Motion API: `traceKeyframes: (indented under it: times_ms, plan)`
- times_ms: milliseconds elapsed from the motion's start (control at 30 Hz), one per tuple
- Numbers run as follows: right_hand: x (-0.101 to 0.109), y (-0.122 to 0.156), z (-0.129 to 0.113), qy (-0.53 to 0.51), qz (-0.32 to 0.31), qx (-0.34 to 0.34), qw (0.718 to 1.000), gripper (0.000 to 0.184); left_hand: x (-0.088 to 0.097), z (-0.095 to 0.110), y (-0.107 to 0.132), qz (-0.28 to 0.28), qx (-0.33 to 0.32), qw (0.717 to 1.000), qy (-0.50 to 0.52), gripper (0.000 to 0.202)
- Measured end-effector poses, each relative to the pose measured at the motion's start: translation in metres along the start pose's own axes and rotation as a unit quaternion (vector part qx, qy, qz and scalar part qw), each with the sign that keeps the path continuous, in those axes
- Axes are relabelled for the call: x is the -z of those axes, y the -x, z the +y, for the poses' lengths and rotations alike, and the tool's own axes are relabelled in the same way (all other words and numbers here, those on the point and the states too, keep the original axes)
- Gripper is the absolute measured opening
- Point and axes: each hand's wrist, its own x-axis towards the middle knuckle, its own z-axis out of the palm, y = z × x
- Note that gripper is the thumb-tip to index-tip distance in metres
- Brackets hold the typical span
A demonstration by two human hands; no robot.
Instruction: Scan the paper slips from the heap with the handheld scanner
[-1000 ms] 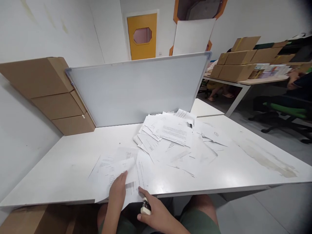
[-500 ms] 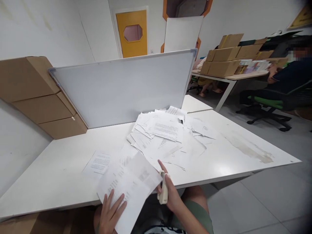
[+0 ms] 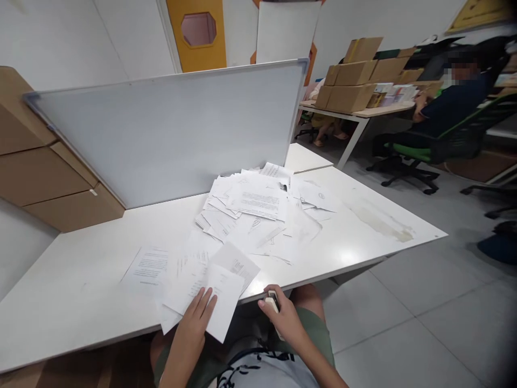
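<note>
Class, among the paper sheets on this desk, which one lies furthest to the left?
The printed sheet at the left of the white desk: it lies flat, left of the left hand, while the others sit in the pile or under that hand.

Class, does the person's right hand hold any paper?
No, the right hand grips a small stapler instead.

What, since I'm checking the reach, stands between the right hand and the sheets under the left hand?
Nothing visible does. The right hand, gripping what looks like a stapler, sits at the table's front edge, and only a short gap separates it from the sheets under the left hand.
</note>
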Motion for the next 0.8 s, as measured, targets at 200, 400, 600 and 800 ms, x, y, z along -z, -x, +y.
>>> traceKeyframes:
  times_ms: [200, 400, 600, 800]
  plan:
    - [0.016, 0.001, -0.012, -0.004, -0.166, 0.027, 0.986, 0.071, 0.021, -0.036, 0.01, 0.052, -0.017, 0.998, -0.008, 0.067]
    - [-0.01, -0.007, -0.015, -0.07, -0.273, 0.057, 0.958, 0.081, 0.022, -0.057, 0.01, -0.007, 0.032, 0.999, -0.001, 0.069]
    - [-0.039, -0.012, -0.01, -0.021, -0.29, 0.074, 0.954, 0.092, 0.01, -0.079, 0.042, 0.013, 0.05, 0.998, -0.028, 0.072]
    - [-0.061, -0.013, -0.016, 0.067, -0.348, 0.11, 0.928, 0.105, 0.031, -0.072, 0.067, 0.112, 0.109, 0.987, -0.041, 0.072]
